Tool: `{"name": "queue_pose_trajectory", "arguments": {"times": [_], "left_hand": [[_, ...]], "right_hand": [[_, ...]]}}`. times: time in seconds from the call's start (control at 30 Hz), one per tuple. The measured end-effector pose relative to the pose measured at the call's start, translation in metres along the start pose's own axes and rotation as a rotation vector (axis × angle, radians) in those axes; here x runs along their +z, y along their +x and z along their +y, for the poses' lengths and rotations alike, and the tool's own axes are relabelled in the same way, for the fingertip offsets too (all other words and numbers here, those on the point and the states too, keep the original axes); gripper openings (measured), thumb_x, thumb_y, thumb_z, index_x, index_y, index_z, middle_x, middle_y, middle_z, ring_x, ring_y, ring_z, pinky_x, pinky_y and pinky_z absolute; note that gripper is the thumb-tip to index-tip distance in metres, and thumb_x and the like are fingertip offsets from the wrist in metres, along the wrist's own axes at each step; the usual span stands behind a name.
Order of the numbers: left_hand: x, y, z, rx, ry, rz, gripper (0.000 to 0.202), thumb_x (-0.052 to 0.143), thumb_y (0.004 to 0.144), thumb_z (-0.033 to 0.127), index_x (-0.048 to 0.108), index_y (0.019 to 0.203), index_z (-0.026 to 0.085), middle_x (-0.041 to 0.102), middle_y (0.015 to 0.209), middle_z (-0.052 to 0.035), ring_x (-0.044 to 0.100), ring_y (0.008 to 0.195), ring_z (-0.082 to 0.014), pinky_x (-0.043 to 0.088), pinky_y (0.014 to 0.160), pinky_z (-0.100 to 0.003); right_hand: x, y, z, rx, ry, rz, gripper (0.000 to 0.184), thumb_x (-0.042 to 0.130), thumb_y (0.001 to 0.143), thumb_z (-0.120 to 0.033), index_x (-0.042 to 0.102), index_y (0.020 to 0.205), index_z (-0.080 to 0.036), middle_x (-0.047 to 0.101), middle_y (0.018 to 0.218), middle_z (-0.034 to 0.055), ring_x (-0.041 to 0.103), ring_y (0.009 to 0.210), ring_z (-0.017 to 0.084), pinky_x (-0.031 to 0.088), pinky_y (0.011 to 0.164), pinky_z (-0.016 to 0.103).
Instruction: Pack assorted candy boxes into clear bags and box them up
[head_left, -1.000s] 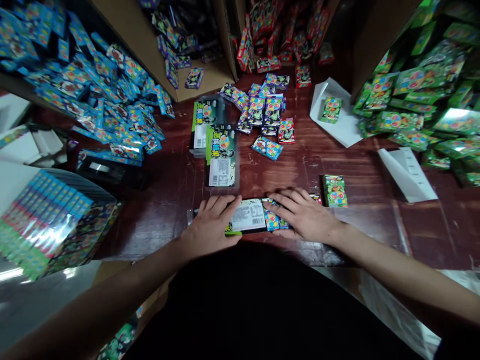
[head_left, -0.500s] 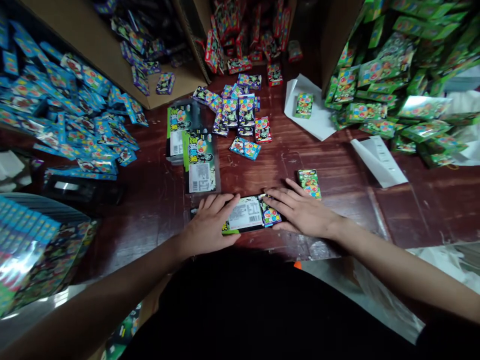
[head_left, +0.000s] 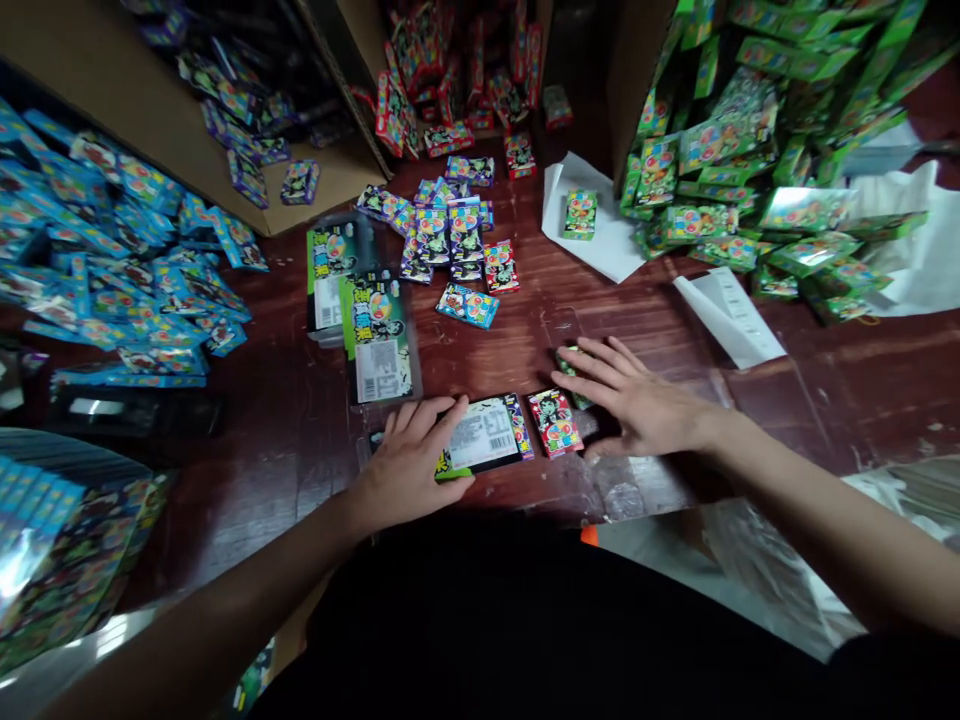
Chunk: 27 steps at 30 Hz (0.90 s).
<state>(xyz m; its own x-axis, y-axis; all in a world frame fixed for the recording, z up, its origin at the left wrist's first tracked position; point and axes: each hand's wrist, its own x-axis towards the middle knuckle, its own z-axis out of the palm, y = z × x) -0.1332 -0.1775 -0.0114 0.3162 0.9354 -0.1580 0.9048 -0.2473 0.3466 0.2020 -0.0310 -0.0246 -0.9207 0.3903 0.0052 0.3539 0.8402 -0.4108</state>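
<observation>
My left hand (head_left: 414,462) lies across a flat black-and-green printed pack (head_left: 484,435) with a white label. Its thumb is along the near edge and its fingers along the far one. A small purple box (head_left: 519,424) pokes out of the pack's right end. Just to the right, a small red box (head_left: 555,421) rests on the table, tilted slightly. My right hand (head_left: 637,400) has its fingers spread over a small green box (head_left: 571,368), mostly hidden under them; whether they touch it I cannot tell. Two similar packs (head_left: 379,340) lie overlapping beyond my left hand.
Purple boxes (head_left: 433,235), a red box (head_left: 502,266) and a blue box (head_left: 468,305) lie mid-table. Blue boxes (head_left: 150,250) are heaped left, green ones (head_left: 712,180) right. Cartons (head_left: 337,185) stand behind. White papers (head_left: 731,315) lie at right.
My right hand has moved right, off the pack's end and over the green box. The red box now shows beside the pack, and less of the purple box sticks out. The view has shifted.
</observation>
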Motion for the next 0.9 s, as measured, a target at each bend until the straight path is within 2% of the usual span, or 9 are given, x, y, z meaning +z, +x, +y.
{"name": "queue_pose_trajectory", "arguments": {"times": [0.1,0.13,0.2,0.3,0.43,0.67,0.77,0.9], "left_hand": [[0.0,0.006,0.004,0.014,0.0,0.0,0.091,0.072,0.079,0.041,0.027,0.156,0.023,0.047,0.142,-0.0134,0.045,0.123,-0.0353,0.038,0.106,-0.051],[0.0,0.007,0.006,0.016,-0.003,0.001,0.091,0.072,0.079,0.04,0.027,0.156,0.023,0.047,0.142,-0.0131,0.045,0.123,-0.035,0.038,0.106,-0.051],[0.0,0.009,0.01,0.01,-0.011,0.001,0.091,0.071,0.079,0.04,0.026,0.156,0.023,0.048,0.141,-0.0126,0.045,0.122,-0.0345,0.038,0.106,-0.05],[0.0,0.008,0.014,-0.02,-0.014,0.014,0.09,0.07,0.08,0.039,0.026,0.156,0.022,0.048,0.141,-0.013,0.045,0.124,-0.0349,0.038,0.106,-0.05],[0.003,0.007,0.015,-0.059,-0.012,0.042,0.088,0.07,0.08,0.038,0.028,0.155,0.022,0.048,0.141,-0.0135,0.044,0.126,-0.0363,0.039,0.106,-0.052],[0.0,0.007,0.005,-0.085,-0.054,0.046,0.091,0.072,0.08,0.039,0.027,0.157,0.022,0.047,0.142,-0.0134,0.045,0.125,-0.0354,0.038,0.107,-0.052],[-0.003,0.009,0.0,-0.034,-0.061,0.01,0.09,0.073,0.079,0.038,0.029,0.156,0.022,0.048,0.142,-0.0126,0.046,0.124,-0.0342,0.038,0.108,-0.051],[-0.003,0.014,0.002,0.045,-0.071,-0.018,0.09,0.072,0.079,0.04,0.029,0.157,0.024,0.048,0.143,-0.0124,0.044,0.127,-0.0351,0.036,0.109,-0.052]], "right_hand": [[0.009,0.015,0.001,-0.025,0.06,0.079,0.075,0.064,0.089,-0.06,0.044,0.15,-0.022,0.048,0.149,0.016,0.038,0.141,0.036,0.031,0.116,0.06],[0.012,0.021,-0.001,-0.029,0.077,0.103,0.072,0.064,0.089,-0.059,0.048,0.148,-0.021,0.05,0.145,0.0163,0.042,0.137,0.035,0.036,0.113,0.057],[0.015,0.03,-0.008,-0.029,0.087,0.115,0.07,0.066,0.088,-0.057,0.051,0.145,-0.02,0.046,0.147,0.0181,0.045,0.132,0.036,0.04,0.107,0.056],[0.012,0.034,-0.015,-0.001,0.074,0.084,0.068,0.067,0.087,-0.052,0.05,0.144,-0.019,0.034,0.159,0.0192,0.047,0.127,0.038,0.042,0.101,0.057],[0.008,0.028,-0.019,-0.017,0.11,0.061,0.063,0.066,0.087,-0.041,0.05,0.144,-0.019,0.047,0.152,0.0166,0.048,0.124,0.036,0.042,0.101,0.055],[0.01,0.003,-0.017,0.032,0.172,0.179,0.057,0.069,0.09,-0.046,0.055,0.139,-0.019,0.053,0.144,0.0156,0.053,0.12,0.03,0.045,0.102,0.051],[0.006,0.002,-0.014,-0.039,0.207,0.122,0.059,0.07,0.09,-0.045,0.054,0.141,-0.022,0.052,0.148,0.0129,0.052,0.123,0.029,0.045,0.104,0.05],[0.012,0.024,-0.013,-0.162,0.23,0.036,0.061,0.067,0.092,-0.047,0.051,0.146,-0.025,0.047,0.155,0.0109,0.051,0.126,0.029,0.045,0.104,0.051]]}}
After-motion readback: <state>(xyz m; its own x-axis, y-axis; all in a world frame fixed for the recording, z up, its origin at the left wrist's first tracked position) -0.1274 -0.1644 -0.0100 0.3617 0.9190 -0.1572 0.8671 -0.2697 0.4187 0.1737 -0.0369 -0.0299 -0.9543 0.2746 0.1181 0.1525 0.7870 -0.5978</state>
